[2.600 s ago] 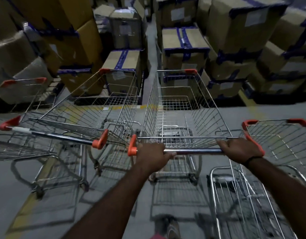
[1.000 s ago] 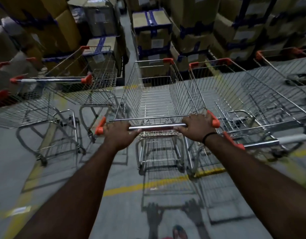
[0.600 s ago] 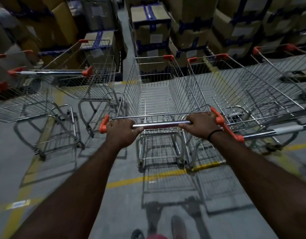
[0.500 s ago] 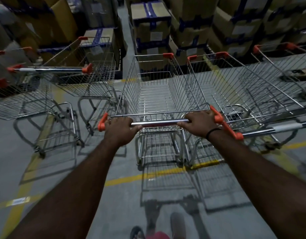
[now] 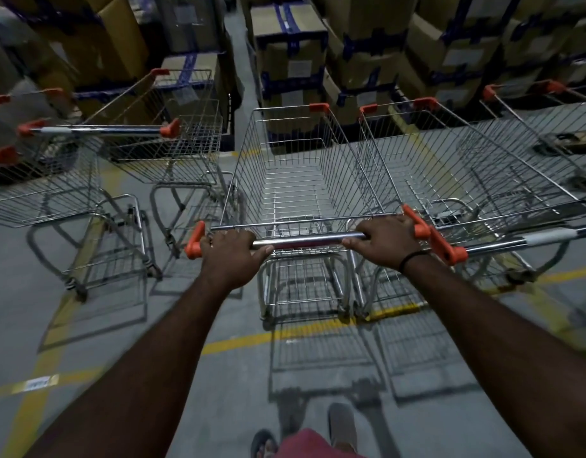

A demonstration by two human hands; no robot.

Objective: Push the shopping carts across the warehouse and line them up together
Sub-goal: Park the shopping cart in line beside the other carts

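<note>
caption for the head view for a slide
Left hand and right hand grip a shopping cart's handle beside a second cart.

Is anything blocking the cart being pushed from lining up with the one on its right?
Nothing visible does. The left hand and right hand grip the pushed cart, which is close alongside the right cart. Bare floor shows through its basket, and the stacked boxes stand just past its front.
</note>
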